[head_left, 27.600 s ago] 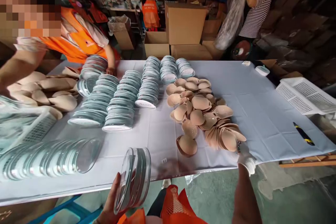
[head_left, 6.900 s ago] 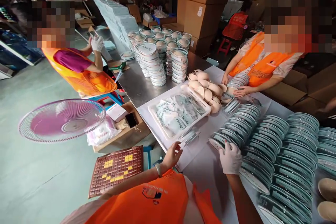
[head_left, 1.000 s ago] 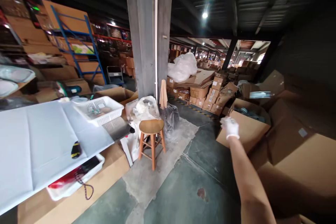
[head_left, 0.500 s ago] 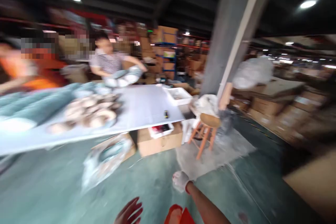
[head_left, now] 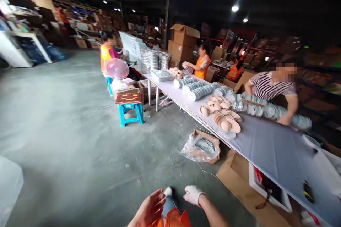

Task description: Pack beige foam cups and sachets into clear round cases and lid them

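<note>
My left hand (head_left: 152, 205) is bare and held low in front of my body. Its fingers are apart and slightly bent, with nothing in them. My right hand (head_left: 194, 195) wears a white glove and hangs over the floor to the right of my shoe (head_left: 168, 191). Its fingers curl loosely with a gap between them, and I see nothing held. Neither hand touches anything. The nearest thing to the right hand is an open carton with a plastic liner (head_left: 204, 147), holding pale green ware, on the floor.
A long table (head_left: 266, 142) runs along the right, bearing rows of stacked bowls (head_left: 204, 90) and beige pieces (head_left: 223, 113). A co-worker in stripes (head_left: 269, 87) leans over its far side. A blue stool (head_left: 130, 111) and pink fan (head_left: 116, 68) stand ahead. A cord lies on the floor.
My view has swung left, so the table has shifted right and the pillar and wooden stool have left view. My left hand has risen further into view. The striped co-worker now leans down.
</note>
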